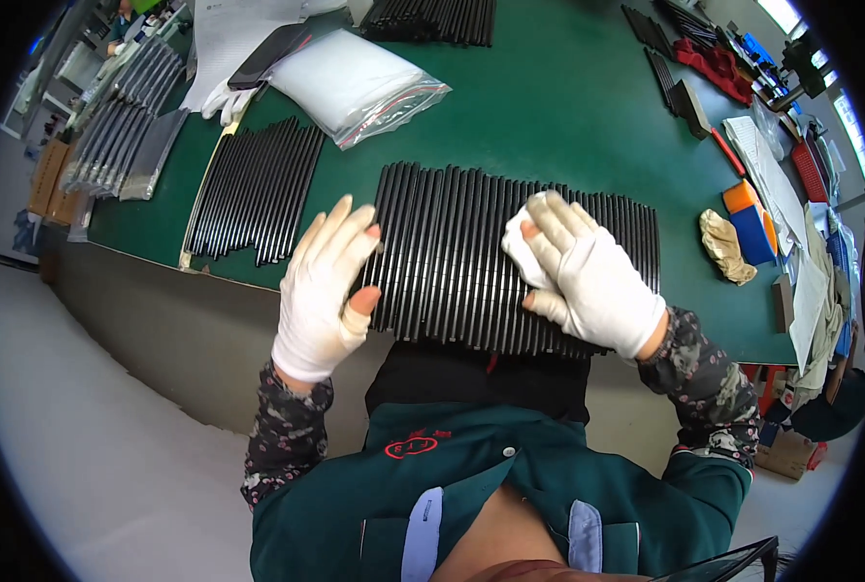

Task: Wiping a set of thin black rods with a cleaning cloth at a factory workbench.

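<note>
A wide row of black rods (442,257) lies side by side across the green table's near edge, each rod pointing away from me. My right hand (587,267), in a white glove with bare fingertips showing, presses a folded white cloth (522,254) onto the right half of the row. The cloth sits under its fingers and thumb. At the row's left end my left hand (327,281), gloved the same way, is open with its fingers stretched out, beside or touching the outermost rods. Nothing shows in it.
A smaller group of black rods (258,189) lies to the left. Behind it are a clear bag of white material (355,82), a phone (268,55) and a white glove (227,101). More rods (432,19) lie at the back. An orange-and-blue block (750,223) and beige glove (725,247) are at right.
</note>
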A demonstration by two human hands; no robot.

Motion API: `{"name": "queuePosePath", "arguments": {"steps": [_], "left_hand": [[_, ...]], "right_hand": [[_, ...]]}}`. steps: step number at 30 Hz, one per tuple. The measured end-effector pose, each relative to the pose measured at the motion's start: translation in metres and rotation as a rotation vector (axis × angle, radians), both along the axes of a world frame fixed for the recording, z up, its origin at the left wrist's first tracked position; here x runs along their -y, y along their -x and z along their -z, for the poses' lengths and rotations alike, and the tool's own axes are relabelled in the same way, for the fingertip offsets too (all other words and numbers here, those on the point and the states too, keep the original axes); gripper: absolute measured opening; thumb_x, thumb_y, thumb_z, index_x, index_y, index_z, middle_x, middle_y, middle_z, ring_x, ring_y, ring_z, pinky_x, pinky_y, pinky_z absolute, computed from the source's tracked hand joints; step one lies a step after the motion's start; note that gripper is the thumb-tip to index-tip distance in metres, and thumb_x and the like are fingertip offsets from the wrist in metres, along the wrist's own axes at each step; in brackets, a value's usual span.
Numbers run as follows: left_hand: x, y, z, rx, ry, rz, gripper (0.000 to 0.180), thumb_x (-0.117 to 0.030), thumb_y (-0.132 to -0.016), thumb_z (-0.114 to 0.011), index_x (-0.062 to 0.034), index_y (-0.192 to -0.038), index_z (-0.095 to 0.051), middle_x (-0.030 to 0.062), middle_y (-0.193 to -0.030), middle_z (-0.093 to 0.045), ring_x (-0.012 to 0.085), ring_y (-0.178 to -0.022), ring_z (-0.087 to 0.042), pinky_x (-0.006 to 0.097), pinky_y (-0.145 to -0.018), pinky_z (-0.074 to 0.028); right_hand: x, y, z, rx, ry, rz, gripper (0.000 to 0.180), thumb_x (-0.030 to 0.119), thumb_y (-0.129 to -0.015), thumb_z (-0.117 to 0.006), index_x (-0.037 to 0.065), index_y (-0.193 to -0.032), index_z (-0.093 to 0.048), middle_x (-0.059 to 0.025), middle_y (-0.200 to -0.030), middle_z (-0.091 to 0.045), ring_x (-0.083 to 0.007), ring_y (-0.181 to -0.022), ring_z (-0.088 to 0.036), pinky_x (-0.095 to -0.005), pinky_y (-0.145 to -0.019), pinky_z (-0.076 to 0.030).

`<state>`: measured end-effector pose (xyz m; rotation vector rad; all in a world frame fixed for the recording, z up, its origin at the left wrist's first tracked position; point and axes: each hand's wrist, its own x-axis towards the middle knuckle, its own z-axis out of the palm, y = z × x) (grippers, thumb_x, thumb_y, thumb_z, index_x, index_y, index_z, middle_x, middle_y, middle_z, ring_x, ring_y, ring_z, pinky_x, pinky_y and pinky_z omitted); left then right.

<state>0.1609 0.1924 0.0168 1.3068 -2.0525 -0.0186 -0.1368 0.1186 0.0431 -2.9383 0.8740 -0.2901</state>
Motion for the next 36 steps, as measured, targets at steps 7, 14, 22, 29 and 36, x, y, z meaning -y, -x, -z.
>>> {"name": "queuePosePath", "arguments": {"steps": [7,14,22,29,36], "left_hand": [[0.009,-0.004,0.019,-0.108,-0.205,0.076,0.081,-0.066,-0.095,-0.025,-0.0018,-0.140,-0.045,0.0210,-0.143,-0.046,0.0392,-0.132,-0.044,0.046,-0.111,-0.032],[0.000,0.003,0.021,-0.751,-0.397,0.130,0.105,-0.080,-0.085,-0.028,-0.0001,-0.152,-0.015,0.0228,-0.150,-0.036,0.0384,-0.133,-0.045,0.037,-0.109,-0.034],[0.006,0.001,0.027,-0.775,-0.375,0.164,0.112,-0.084,-0.080,-0.029,-0.0073,-0.154,0.004,0.0287,-0.152,-0.028,0.0423,-0.130,-0.047,0.041,-0.107,-0.037],[0.009,-0.002,0.031,-0.914,-0.386,0.225,0.119,-0.087,-0.075,-0.035,-0.0107,-0.153,0.014,0.0301,-0.156,-0.012,0.0441,-0.133,-0.042,0.047,-0.109,-0.034],[0.010,-0.003,0.024,-1.208,-0.401,0.168,0.131,-0.089,-0.065,-0.051,-0.0187,-0.153,0.016,0.0216,-0.159,0.002,0.0444,-0.144,-0.017,0.055,-0.113,-0.025]], "right_hand": [[0.004,-0.030,0.015,0.067,-0.092,-0.147,0.080,0.041,-0.073,-0.074,-0.004,-0.133,-0.045,-0.0301,-0.137,-0.043,-0.0444,-0.131,-0.040,-0.0519,-0.111,-0.030],[-0.003,-0.064,0.020,0.149,-0.274,-0.571,0.075,0.045,-0.079,-0.067,-0.001,-0.134,-0.043,-0.0287,-0.140,-0.041,-0.0431,-0.133,-0.040,-0.0503,-0.112,-0.029],[0.008,-0.085,0.022,0.136,-0.298,-0.670,0.080,0.044,-0.080,-0.067,0.000,-0.140,-0.038,-0.0284,-0.140,-0.041,-0.0432,-0.133,-0.039,-0.0505,-0.112,-0.029],[0.004,-0.094,0.021,0.148,-0.358,-0.673,0.074,0.042,-0.083,-0.064,0.005,-0.141,-0.038,-0.0267,-0.139,-0.042,-0.0412,-0.133,-0.040,-0.0515,-0.112,-0.029],[0.048,-0.104,0.039,0.314,-0.079,-0.516,0.062,0.037,-0.088,-0.056,0.002,-0.137,-0.043,-0.0257,-0.136,-0.045,-0.0425,-0.130,-0.043,-0.0506,-0.112,-0.031]]}}
